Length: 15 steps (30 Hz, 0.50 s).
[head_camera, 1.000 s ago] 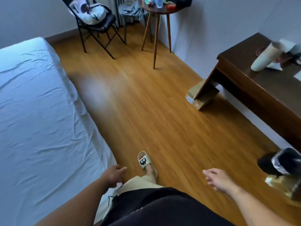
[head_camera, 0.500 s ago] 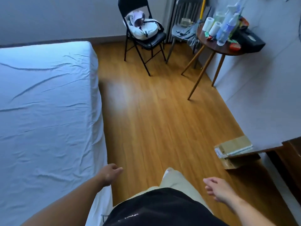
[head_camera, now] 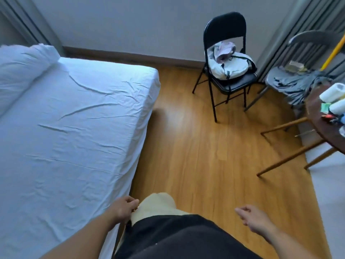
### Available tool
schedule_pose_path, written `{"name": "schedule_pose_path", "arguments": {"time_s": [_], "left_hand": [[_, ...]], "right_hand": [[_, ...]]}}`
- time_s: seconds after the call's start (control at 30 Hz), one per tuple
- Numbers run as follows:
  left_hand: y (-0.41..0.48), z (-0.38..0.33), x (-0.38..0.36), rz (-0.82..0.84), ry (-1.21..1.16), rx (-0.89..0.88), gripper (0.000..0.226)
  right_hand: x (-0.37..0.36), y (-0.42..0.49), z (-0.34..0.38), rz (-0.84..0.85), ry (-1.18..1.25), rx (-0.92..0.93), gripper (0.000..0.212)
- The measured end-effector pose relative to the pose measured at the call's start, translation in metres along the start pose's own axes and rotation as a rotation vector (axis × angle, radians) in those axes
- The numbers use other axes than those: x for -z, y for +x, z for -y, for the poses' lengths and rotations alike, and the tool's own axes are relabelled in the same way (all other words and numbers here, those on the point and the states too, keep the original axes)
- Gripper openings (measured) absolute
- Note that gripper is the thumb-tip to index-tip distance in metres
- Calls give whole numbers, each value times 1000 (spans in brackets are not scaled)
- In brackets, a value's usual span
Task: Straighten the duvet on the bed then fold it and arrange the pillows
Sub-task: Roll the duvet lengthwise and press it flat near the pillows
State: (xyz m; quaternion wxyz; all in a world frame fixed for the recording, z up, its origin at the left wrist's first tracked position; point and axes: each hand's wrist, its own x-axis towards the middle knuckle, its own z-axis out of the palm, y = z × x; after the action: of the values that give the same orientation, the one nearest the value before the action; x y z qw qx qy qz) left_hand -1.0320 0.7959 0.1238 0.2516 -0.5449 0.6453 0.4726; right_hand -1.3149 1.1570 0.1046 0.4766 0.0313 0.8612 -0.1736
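Standing: a person on the wooden floor point(head_camera: 196, 146), right alongside the bed point(head_camera: 74, 128), with one cream trouser leg forward and a dark top at the bottom of the view.
Left hand point(head_camera: 124, 207): low by the mattress edge and up against the cream trouser leg. Its fingers are loosely curled and hold nothing.
Right hand point(head_camera: 251, 216): out over the floor, well apart from the bed. Its fingers are loosely bent, nothing in them.
Bed: a white sheet is stretched over the mattress and creased all across.
Bedding bundle point(head_camera: 22, 71): a puffy white heap at the far left end of the bed, running off the picture. Duvet or pillow, cannot tell.
Black folding chair point(head_camera: 225, 28): it stands at the far wall, with a white bag point(head_camera: 229, 66) on the seat and a pale cloth on top.
Grey chair point(head_camera: 298, 75): it stands by the curtain point(head_camera: 302, 19) with grey cloth draped on it. A yellow handle point(head_camera: 334, 51) slants across it.
Tabletop point(head_camera: 321, 116): round dark wood on splayed legs at the right edge, carrying white rolls point(head_camera: 332, 92) and small clutter.
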Motion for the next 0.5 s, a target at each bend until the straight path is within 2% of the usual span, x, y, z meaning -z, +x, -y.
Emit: {"name": "schedule_pose_path", "arguments": {"time_s": [0.3, 0.5], "left_hand": [[159, -143, 40, 73, -138, 77, 35], [236, -272, 116, 59, -79, 71, 32]], "right_hand": [[116, 140, 193, -42, -66, 18, 26], [191, 198, 337, -62, -139, 95, 24]]}}
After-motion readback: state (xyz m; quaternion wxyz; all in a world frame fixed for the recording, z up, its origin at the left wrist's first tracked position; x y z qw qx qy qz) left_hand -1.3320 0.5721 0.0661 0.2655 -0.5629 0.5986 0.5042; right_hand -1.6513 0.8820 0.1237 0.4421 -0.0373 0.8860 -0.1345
